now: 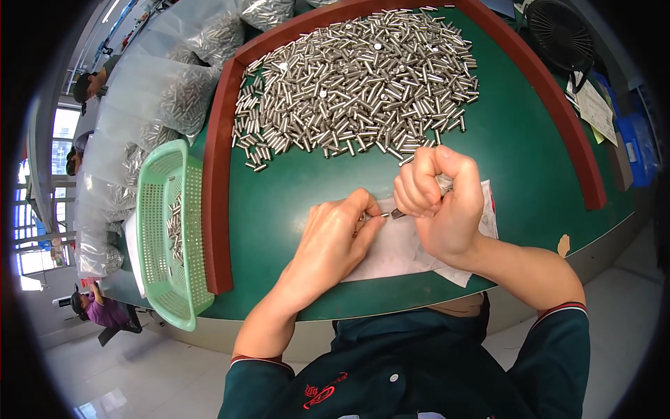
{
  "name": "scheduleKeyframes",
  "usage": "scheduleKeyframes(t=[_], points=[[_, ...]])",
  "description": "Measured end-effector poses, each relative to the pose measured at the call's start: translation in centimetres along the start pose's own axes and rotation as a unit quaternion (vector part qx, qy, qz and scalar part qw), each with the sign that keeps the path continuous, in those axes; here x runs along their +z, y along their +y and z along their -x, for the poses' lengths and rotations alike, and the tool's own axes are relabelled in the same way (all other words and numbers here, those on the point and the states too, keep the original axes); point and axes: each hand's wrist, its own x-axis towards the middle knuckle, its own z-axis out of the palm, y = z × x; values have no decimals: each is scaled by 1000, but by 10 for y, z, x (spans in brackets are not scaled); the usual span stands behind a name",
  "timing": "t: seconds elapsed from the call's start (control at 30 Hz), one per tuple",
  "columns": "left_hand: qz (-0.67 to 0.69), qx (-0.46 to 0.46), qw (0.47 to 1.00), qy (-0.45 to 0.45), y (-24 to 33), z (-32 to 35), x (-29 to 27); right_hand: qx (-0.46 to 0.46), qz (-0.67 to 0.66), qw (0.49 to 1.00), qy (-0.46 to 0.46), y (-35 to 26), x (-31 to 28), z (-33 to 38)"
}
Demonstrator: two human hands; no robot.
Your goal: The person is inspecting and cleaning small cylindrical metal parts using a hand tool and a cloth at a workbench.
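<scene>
Bent over a green table, we hold a small metal pin in our left hand, thumb and forefinger pinching it so that only a bright end shows above a pale cloth. Our right hand is curled into a fist, its fingers wrapped around a dark-tipped tool whose point sits just beside the pin; whether the two touch, we cannot tell, and most of the tool is hidden in the palm. Beyond our knuckles spreads a broad heap of pins, bounded by a red-brown wooden rim, while a pale green basket outside that rim, at our left, holds a smaller batch. We judge each pin light but solid, stiff and hard to break, its smooth round sides apt to slip or roll between bare fingers. The surest hold, in our view, is thumb and forefinger across the middle of the shaft, or close behind the end where that end must stay exposed. Clear plastic bags of similar metal pieces line the far left, and a black fan stands at the upper right.
</scene>
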Motion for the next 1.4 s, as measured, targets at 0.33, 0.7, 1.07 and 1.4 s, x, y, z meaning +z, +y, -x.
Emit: scheduleKeyframes(t=[0.33,0.7,1.07,1.4], points=[[11,-10,1000,15,1,-2,4,-12,-48,998,-24,2,-6,-1],[12,-37,999,4,1,-7,3,-76,116,990,-15,16,0,3],[661,-72,735,-134,-36,-14,-20,36,-31,997,-59,3,-9,-8],[730,-61,674,-94,-43,-23,-14,24,-44,997,-56,5,-8,-4]])
